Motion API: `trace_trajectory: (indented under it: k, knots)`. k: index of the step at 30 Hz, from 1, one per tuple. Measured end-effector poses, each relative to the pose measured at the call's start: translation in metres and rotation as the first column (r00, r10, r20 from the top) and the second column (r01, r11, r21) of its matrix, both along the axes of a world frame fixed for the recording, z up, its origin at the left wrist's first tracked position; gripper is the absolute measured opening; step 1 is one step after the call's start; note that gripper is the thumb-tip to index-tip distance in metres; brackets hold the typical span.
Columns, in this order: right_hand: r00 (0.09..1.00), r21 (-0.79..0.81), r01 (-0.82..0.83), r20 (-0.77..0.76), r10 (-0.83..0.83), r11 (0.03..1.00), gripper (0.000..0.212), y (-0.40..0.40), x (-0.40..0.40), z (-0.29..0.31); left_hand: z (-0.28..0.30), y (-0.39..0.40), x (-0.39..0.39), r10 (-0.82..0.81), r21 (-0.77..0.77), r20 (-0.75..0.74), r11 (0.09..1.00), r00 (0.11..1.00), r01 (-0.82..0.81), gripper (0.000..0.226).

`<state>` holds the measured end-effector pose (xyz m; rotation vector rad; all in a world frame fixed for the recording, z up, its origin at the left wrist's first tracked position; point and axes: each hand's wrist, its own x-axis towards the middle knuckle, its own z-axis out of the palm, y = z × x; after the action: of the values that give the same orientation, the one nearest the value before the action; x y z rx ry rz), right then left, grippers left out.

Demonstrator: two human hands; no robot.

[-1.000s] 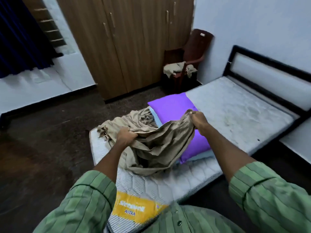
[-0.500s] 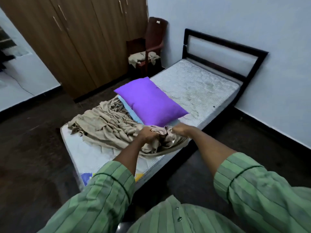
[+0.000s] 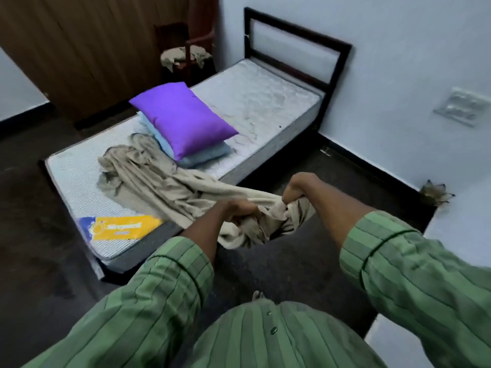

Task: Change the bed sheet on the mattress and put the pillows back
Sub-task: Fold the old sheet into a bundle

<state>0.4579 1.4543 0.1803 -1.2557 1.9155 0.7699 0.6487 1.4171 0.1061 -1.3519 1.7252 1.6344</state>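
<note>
Beige sheet (image 3: 170,189) lies crumpled across the near half of the bare mattress (image 3: 265,102), one end pulled off the bed's edge toward frame centre. Both the left hand (image 3: 239,212) and the right hand (image 3: 299,188) have their fingers curled tight into that bunched end, just apart from each other. Mid-frame, a purple pillow (image 3: 183,118) sits stacked on a light blue pillow (image 3: 204,156), touching the sheet's far end.
</note>
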Motion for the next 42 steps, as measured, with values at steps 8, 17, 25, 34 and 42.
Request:
trace_trajectory:
  k: [8, 17, 25, 34, 42]
  knots:
    - [0.987, -0.018, 0.015, -0.159, -0.017, 1.000, 0.051, 0.117, -0.069, 0.027, 0.021, 0.101, -0.089, 0.006, -0.263, -0.131, 0.964, 0.991, -0.040, 0.026]
    - [0.874, -0.050, 0.315, 0.405, -0.269, 0.948, 0.029, 0.140, -0.074, 0.057, 0.027, 0.156, -0.121, -0.069, -0.611, -0.157, 0.791, 0.985, -0.042, 0.062]
    - [0.718, 0.024, 0.471, 0.570, -0.399, 0.882, 0.017, 0.116, -0.127, 0.073, 0.015, 0.147, -0.157, -0.008, -0.463, 0.122, 0.884, 0.993, 0.064, 0.035]
    - [0.476, 0.030, 0.670, 0.750, -0.460, 0.742, 0.028, 0.097, -0.215, 0.099, 0.027, 0.200, -0.294, 0.323, 0.288, -0.351, 0.930, 0.879, -0.227, 0.026]
    - [0.351, -0.055, 0.810, 0.842, -0.409, 0.584, 0.041, 0.069, -0.244, 0.123, 0.054, 0.077, -0.289, 0.358, -0.323, -0.306, 0.832, 0.882, -0.450, 0.041]
